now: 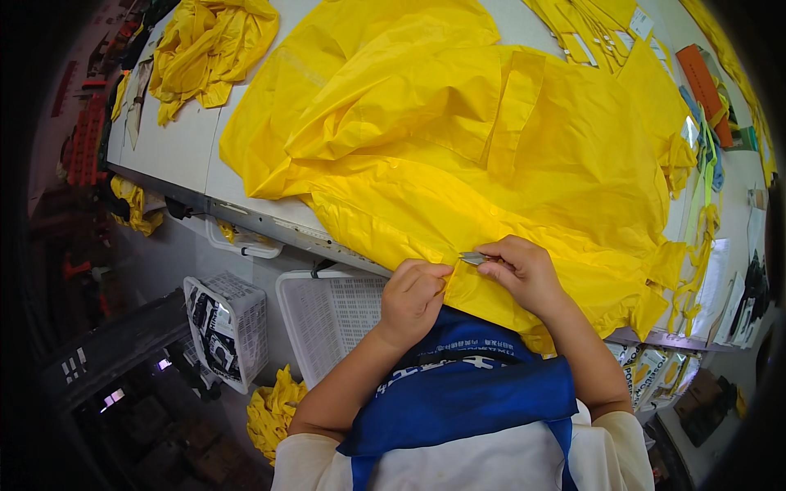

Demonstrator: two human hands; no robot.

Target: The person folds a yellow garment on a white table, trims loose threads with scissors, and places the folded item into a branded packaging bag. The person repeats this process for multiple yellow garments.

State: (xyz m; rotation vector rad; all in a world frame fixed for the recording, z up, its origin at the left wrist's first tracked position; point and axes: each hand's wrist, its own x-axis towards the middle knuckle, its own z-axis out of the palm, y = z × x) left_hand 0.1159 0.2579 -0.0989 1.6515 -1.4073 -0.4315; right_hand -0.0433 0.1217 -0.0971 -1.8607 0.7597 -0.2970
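Note:
A large yellow raincoat-like garment (393, 164) lies spread over the white worktable, its near edge hanging over the table's front. My left hand (412, 301) pinches the garment's edge between thumb and fingertips. Small metal thread snips (472, 258) are in my right hand (524, 274), with the thumb and fingers closed around them. Their tips point left, close to the pinched edge and just above the yellow fabric. Any thread between the tips and my left fingers is too small to make out.
A crumpled yellow bundle (209, 53) lies at the table's far left. Stacked yellow pieces (589, 33) are at the back right, near an orange box (706, 94). White plastic baskets (315, 319) stand below the table's left edge, with yellow fabric (274, 413) beside them.

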